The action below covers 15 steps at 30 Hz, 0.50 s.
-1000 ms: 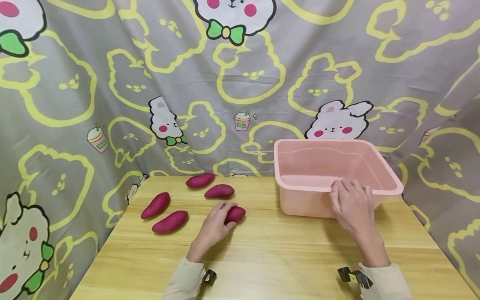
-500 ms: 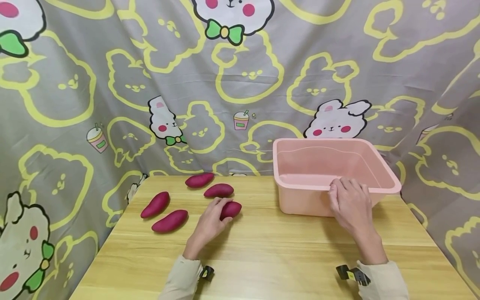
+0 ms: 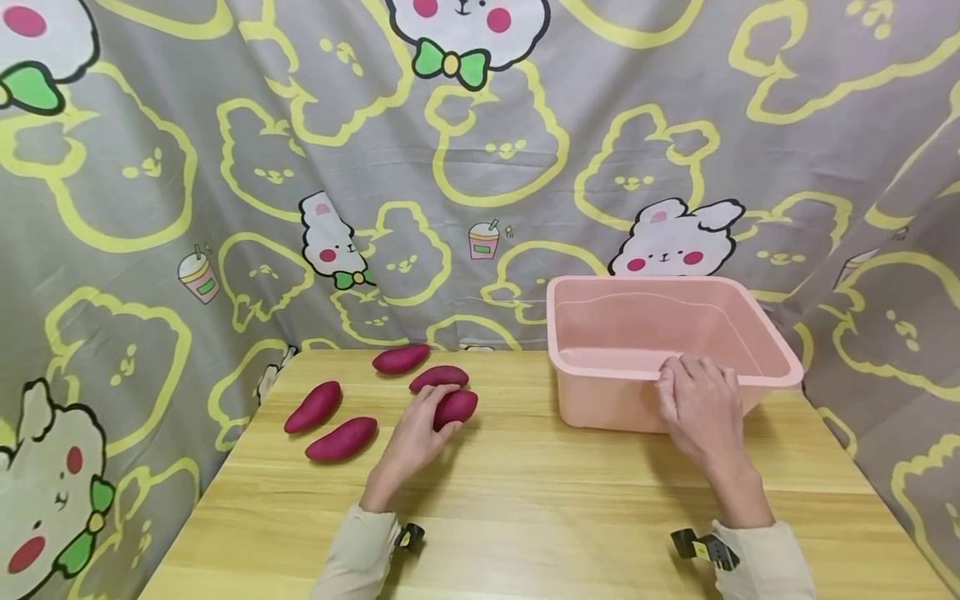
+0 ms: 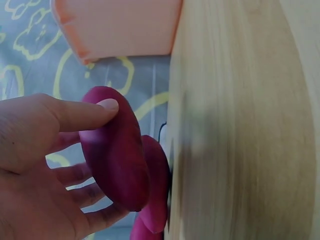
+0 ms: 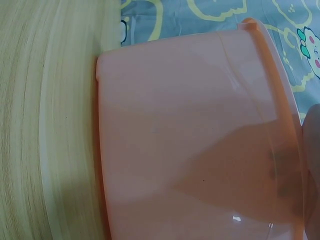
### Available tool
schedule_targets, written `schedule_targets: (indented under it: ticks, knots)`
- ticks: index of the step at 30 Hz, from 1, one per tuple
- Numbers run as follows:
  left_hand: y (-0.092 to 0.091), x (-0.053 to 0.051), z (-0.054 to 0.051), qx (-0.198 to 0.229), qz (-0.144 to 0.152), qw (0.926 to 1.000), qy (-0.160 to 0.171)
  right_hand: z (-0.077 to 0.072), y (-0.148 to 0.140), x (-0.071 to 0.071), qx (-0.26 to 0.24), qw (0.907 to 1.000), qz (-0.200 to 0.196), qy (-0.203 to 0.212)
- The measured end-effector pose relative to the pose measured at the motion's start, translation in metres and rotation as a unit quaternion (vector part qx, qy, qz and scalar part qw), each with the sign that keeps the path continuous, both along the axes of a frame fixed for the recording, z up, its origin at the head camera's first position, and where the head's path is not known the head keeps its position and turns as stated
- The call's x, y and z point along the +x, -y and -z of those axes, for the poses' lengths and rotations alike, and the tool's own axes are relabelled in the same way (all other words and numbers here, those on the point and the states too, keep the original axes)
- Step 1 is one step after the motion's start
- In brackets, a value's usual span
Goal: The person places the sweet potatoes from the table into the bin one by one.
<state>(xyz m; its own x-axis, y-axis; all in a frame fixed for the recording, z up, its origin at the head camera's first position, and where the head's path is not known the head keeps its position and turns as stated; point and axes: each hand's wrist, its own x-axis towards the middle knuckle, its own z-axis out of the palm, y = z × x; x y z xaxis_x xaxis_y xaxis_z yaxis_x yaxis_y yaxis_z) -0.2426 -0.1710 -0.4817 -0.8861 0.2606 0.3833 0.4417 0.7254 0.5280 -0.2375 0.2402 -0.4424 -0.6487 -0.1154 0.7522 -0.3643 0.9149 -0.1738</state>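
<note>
A purple-red sweet potato (image 3: 456,408) is held between the thumb and fingers of the left hand (image 3: 417,429), just in front of another sweet potato (image 3: 439,377). In the left wrist view the thumb lies across the held sweet potato (image 4: 114,150) and the fingers curl behind it; whether it touches the wood is hard to tell. The right hand (image 3: 701,408) grips the near rim of a pink bin (image 3: 611,400), its fingers hooked over the edge. Seen from the right wrist, the bin's side (image 5: 190,130) fills most of the view, with the hand at the far right edge.
Left of the left hand lie two sweet potatoes, one farther out (image 3: 313,407) and one nearer (image 3: 342,440). One more (image 3: 401,359) lies at the back edge of the wooden table (image 3: 525,500). A patterned grey curtain (image 3: 517,117) hangs behind and at both sides.
The left hand has shifted back and slightly left with the sweet potato, closer to the one behind it. The right hand keeps its grip on the rim, and the bin stands where it was.
</note>
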Motion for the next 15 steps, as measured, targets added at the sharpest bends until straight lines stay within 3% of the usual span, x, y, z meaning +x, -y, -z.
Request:
schedule_targets:
  ticks: [7, 15]
  knots:
    - [-0.002, -0.005, -0.008, 0.032, -0.005, 0.9995, -0.006, -0.002, -0.001, 0.000, 0.000, 1.0000, 0.001, 0.003]
    - [-0.003, -0.012, -0.020, 0.071, 0.010, 0.9973, -0.019, -0.001, 0.001, 0.000, -0.001, 1.0000, 0.000, 0.002]
